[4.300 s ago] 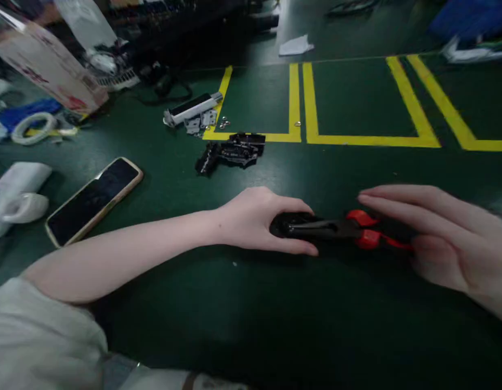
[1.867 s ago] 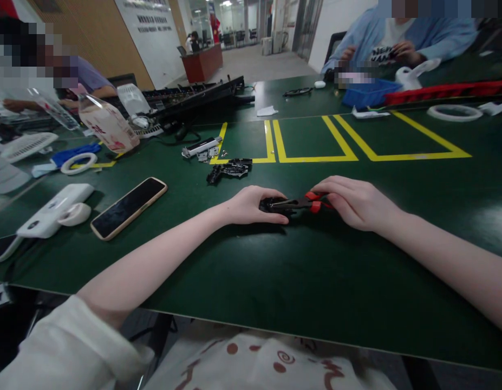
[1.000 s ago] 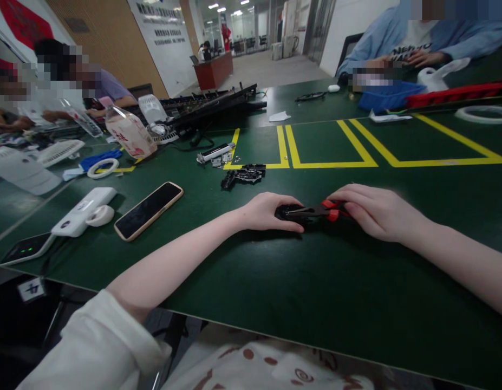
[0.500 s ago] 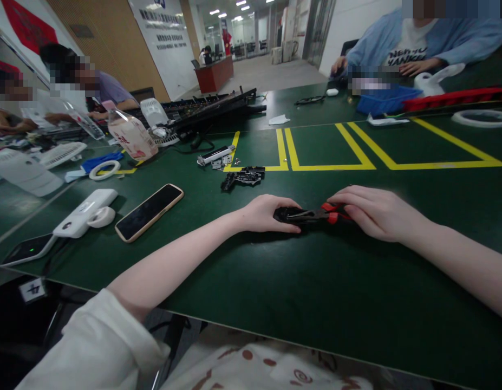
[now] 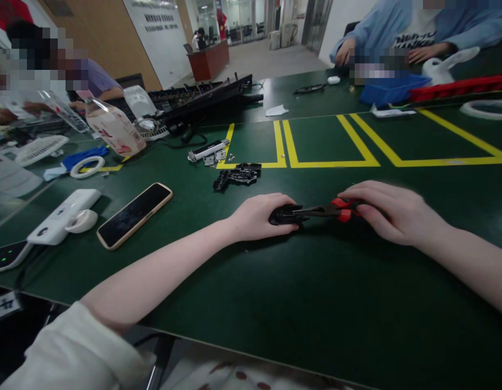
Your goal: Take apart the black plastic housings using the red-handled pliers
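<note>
My left hand [image 5: 261,216] is closed around a small black part [image 5: 284,215] just above the green table. The fingers and thumb cover much of that part, so its kind is unclear. Red-handled pliers [image 5: 343,209] are gripped in my right hand [image 5: 391,211]. Their dark jaws point left and reach to the black part; whether they clamp it I cannot tell. Beyond my left hand lie loose black plastic pieces [image 5: 239,176], and behind those a silver-and-black metal piece [image 5: 209,150] with small metal bits.
A phone [image 5: 135,215] and a white power bank [image 5: 64,215] lie on the left. Farther back stand a bottle [image 5: 112,127] and a long black frame [image 5: 210,100]. Yellow tape [image 5: 332,164] marks the table. Opposite, a person in blue sleeves sits behind a blue tray [image 5: 392,89].
The pliers and my right hand have shifted slightly right, with more of the jaws showing between the hands. My left hand keeps hold of the black part. The whole view has tilted slightly.
</note>
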A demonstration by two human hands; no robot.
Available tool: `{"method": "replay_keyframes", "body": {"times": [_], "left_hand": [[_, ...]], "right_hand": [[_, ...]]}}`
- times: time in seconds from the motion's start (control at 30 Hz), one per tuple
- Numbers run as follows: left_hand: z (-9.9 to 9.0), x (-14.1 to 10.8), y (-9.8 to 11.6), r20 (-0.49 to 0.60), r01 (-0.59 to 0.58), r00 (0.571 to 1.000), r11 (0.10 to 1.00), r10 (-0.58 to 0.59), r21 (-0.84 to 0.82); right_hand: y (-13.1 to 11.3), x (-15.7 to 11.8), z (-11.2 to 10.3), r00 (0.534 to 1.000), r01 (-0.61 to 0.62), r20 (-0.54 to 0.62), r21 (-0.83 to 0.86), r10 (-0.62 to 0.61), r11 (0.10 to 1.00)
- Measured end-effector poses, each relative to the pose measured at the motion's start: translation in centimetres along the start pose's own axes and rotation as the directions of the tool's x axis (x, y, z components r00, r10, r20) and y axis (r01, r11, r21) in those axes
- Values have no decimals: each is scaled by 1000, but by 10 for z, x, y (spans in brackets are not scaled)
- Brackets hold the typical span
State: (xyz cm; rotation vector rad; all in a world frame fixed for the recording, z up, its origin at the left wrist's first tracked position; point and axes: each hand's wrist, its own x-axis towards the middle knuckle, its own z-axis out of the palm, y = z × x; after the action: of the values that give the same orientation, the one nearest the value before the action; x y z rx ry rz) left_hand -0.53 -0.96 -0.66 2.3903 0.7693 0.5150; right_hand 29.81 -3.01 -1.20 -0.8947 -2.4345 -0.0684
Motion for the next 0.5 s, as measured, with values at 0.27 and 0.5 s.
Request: {"method": "replay_keyframes", "body": {"times": [0.27,0.5], "left_hand": [[1,1,-2,-10,-29,999,980,31,195],[2,1,-5,-1,1,1000,991,-1,135]], "right_hand": [[8,-3,4,999,25,45,10,-25,1000],[14,0,4,995,59,81,-17,-57,998]]}}
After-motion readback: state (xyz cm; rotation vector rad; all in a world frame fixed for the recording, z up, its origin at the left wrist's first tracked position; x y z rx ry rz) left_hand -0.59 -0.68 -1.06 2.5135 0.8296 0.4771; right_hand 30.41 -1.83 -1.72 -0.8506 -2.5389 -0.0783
